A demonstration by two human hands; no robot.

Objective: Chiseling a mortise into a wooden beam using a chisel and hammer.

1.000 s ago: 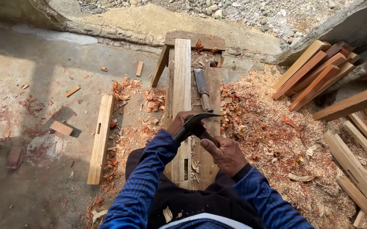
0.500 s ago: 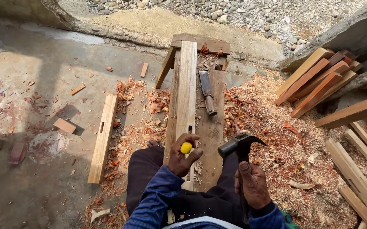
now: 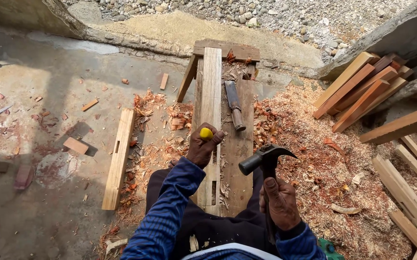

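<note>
The yellow-capped chisel (image 3: 206,133) was clenched in the left hand (image 3: 202,147) and the black steel claw hammer (image 3: 265,159) in the right hand (image 3: 279,202), so the knuckles just below the cap could be struck by a crooked blow.

Wooden bench (image 3: 241,144), straddled: a long mortised board (image 3: 210,120) and a wood-handled blade, possibly a chisel (image 3: 233,103), are laid on it. Concrete floor (image 3: 39,192): strewn with shavings (image 3: 314,159), offcuts, another mortised board (image 3: 119,156).
</note>
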